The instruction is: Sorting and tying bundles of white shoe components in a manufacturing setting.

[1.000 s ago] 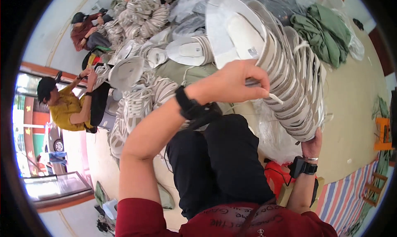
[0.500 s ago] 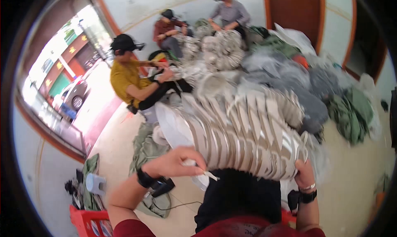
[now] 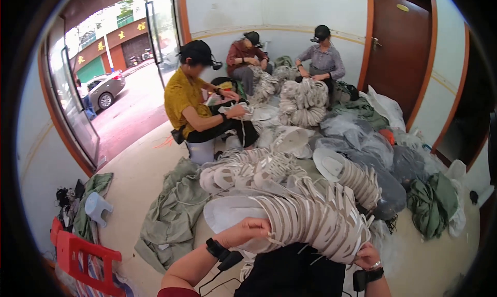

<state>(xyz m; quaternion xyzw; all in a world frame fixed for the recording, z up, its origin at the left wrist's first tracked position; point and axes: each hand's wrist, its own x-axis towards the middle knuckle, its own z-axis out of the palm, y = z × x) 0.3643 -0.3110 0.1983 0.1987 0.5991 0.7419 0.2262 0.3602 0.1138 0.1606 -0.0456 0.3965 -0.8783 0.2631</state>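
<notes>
A long stack of nested shoe uppers (image 3: 316, 219), white and beige, arches across my lap. Its left end opens into a pale, smooth inner face (image 3: 228, 214). My left hand (image 3: 243, 232) is closed in a pinch beside that end, on a thin pale lace (image 3: 274, 239). At the stack's right end, my right hand (image 3: 366, 256) grips the last upper, with fingers partly hidden behind it. Loose lace ends hang along the lower edge. More stacked uppers (image 3: 243, 172) lie just beyond, and another stack (image 3: 357, 180) rests to the right.
A person in yellow (image 3: 189, 97) sits at the left, and two more people (image 3: 251, 59) work by the far wall. Plastic bags (image 3: 373, 162) and green sacks (image 3: 432, 204) are heaped at the right. A red chair (image 3: 85, 255) and a blue stool (image 3: 98, 210) stand at lower left.
The view has tilted up. My left hand has come against the stack's left end, the lace still pinched. The stack sits lower in view, my right hand still at its right end.
</notes>
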